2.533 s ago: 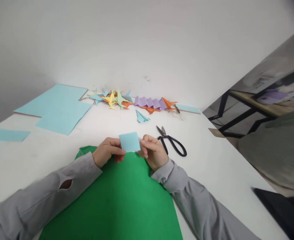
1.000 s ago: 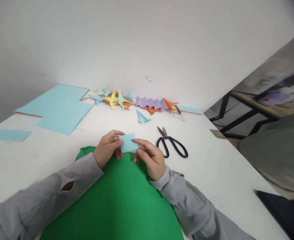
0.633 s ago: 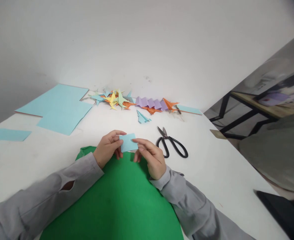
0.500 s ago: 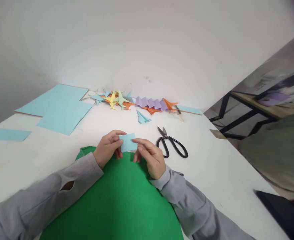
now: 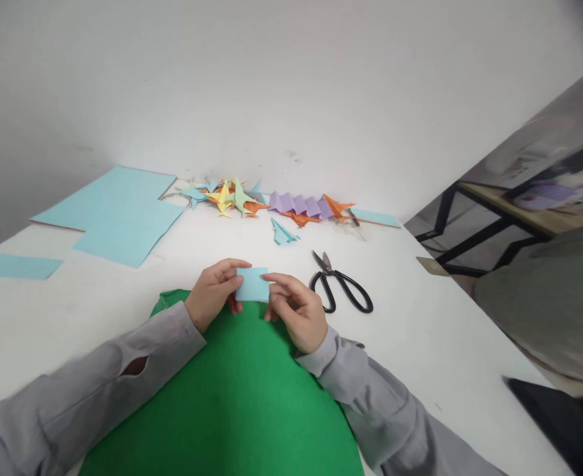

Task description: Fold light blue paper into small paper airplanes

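A small light-blue paper piece point(image 5: 252, 285) is held up over the near edge of the white table. My left hand point(image 5: 213, 291) pinches its left side, thumb in front and fingers behind. At its right side is my right hand point(image 5: 300, 311), with the index fingertip on the upper right corner and the thumb by the right edge; the other fingers curl below. Black-handled scissors point(image 5: 353, 292) lie to the right, blades slightly apart and pointing away. Beyond the hands rests a folded light-blue paper shape point(image 5: 284, 232).
Folded paper shapes point(image 5: 236, 198) in several colours and a purple pleated strip point(image 5: 299, 205) line the wall. Large blue sheets point(image 5: 123, 211) lie at the back left, a blue rectangle point(image 5: 21, 266) at the far left. A dark object point(image 5: 549, 416) sits at the right edge.
The small blue paper has turned slightly and now looks level, a little further left. My right thumb has shifted lower and left, and the right index finger still touches the paper's upper corner.
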{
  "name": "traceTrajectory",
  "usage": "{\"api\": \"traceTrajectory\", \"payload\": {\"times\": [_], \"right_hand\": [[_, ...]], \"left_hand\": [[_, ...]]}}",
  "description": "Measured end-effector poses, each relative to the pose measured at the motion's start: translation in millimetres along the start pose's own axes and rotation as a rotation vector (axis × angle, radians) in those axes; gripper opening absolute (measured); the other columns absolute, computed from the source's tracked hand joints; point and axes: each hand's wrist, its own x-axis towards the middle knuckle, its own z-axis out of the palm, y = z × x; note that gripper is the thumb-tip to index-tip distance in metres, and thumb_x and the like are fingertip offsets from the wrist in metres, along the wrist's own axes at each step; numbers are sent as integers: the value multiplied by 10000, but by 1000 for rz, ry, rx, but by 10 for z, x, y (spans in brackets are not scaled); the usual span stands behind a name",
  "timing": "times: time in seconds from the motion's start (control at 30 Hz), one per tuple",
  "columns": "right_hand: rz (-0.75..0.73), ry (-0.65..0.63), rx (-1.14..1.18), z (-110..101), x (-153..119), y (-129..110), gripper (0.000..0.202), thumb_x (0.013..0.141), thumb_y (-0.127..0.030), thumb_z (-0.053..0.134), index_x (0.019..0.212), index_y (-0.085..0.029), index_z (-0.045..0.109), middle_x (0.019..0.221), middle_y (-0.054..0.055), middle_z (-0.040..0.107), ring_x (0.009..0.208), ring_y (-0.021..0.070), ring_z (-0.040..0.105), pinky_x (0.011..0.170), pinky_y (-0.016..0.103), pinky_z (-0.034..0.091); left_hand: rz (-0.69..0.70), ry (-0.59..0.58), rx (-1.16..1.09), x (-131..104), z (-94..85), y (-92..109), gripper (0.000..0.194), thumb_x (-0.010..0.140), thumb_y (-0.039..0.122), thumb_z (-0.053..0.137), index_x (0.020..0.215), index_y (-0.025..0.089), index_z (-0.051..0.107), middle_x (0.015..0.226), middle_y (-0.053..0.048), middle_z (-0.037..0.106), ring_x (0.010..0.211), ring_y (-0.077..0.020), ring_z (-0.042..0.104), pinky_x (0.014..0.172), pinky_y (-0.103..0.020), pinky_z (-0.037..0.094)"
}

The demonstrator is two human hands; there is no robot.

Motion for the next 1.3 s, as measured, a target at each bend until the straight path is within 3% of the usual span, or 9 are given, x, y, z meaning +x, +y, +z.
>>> {"api": "traceTrajectory", "payload": {"times": [0.17, 0.4, 0.67, 0.87, 1.03, 1.2, 1.3], "right_hand": [[5, -16, -129, -13, 6, 3, 298, 728, -109, 455, 995, -180, 568, 542, -44, 521, 435, 95, 525, 443, 223, 414], [56, -55, -171, -5, 17, -62, 225, 708, -149, 483, 897, -160, 606, 482, -35, 531, 414, 106, 494, 431, 232, 384], [110, -41, -125, 2, 35, -32, 150, 683, -150, 515, 800, -159, 609, 461, -38, 538, 394, 93, 476, 414, 217, 368], [106, 28, 4, -9, 49, -7, 83, 717, -197, 535, 779, -167, 580, 447, -42, 522, 392, 96, 489, 398, 217, 376], [114, 96, 36, -15, 63, 14, 73, 731, -242, 557, 744, -171, 571, 427, -43, 512, 377, 90, 482, 378, 208, 368], [115, 117, 88, -26, 84, 46, 80, 729, -248, 569, 710, -171, 565, 444, -37, 528, 387, 87, 491, 372, 196, 366], [106, 107, 84, -28, 79, 54, 45, 734, -207, 553, 724, -171, 578, 446, -41, 520, 396, 88, 495, 378, 196, 371]], "left_hand": [[13, 8, 21, -10, 13, 20, 289, 710, 278, 571, 964, 144, 534, 505, 61, 503, 357, -82, 497, 329, -189, 396], [26, 8, 65, -25, 28, 7, 430, 629, 234, 667, 1018, 129, 517, 735, -8, 601, 391, -64, 517, 341, -190, 410], [-11, 17, -67, -24, 35, 31, 450, 674, 262, 634, 1081, 132, 494, 630, 20, 572, 428, -109, 560, 350, -208, 443], [-136, -127, -282, -11, 11, 35, 186, 716, 281, 598, 737, 99, 562, 529, -14, 571, 458, -110, 560, 360, -187, 453], [-139, -77, -223, -16, 39, 14, 182, 630, 227, 683, 728, 103, 592, 571, -16, 609, 501, -119, 590, 420, -205, 491], [-205, -137, -143, -28, 65, 31, 194, 651, 275, 663, 633, 98, 584, 476, -16, 587, 426, -117, 573, 408, -219, 488], [-210, -138, -108, -28, 59, 30, 214, 637, 289, 671, 607, 93, 589, 520, -34, 614, 410, -118, 572, 387, -217, 478]]}}
